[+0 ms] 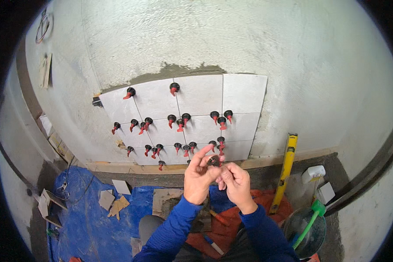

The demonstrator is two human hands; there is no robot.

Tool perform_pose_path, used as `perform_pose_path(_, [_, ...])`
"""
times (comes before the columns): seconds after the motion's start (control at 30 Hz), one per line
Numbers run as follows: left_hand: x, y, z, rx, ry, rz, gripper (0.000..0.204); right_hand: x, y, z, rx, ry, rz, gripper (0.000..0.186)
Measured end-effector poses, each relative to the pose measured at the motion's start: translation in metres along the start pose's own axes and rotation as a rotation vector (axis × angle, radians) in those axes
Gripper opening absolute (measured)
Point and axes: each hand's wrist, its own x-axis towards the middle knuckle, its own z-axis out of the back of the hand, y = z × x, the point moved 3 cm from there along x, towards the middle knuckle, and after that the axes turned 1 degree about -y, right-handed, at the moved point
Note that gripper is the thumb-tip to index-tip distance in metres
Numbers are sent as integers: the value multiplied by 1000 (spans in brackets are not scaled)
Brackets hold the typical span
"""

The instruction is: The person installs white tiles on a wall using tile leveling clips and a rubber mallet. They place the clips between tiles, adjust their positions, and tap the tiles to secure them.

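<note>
In front of the tiled wall, my left hand (198, 178) pinches a small black tile-levelling knob (213, 161) between thumb and fingers. My right hand (235, 182) is closed close against it, its thumb and forefinger at the knob's right side; a bit of red shows there. Whether the right fingers grip the knob's handle is partly hidden. Behind the hands, large pale grey wall tiles (200, 97) stand in three rows. Several black-and-red levelling knobs (174, 88) stick out along their joints, some just above my fingertips.
A yellow spirit level (285, 172) leans on the wall at right, near a bucket (308, 231) with a green-handled tool (308, 225). Tile offcuts (106, 200) lie on a blue tarp (89, 229) at left. A white box (313, 174) stands by the right wall.
</note>
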Motion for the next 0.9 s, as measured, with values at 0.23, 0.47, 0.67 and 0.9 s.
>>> perform_pose_path(0.23, [26,28,-19,-86,-51,59,69,6,9,34,81,-122,-49,26])
perform_pose_path(0.47, [52,48,-44,30,17,83,53,24,11,62,63,-320,-8,28])
perform_pose_path(0.67, [22,63,3,325,-67,130,42,98,-29,121,105,-558,-46,30])
perform_pose_path(0.9, [-43,69,76,396,-188,232,29,119,-70,141,84,-540,-96,31])
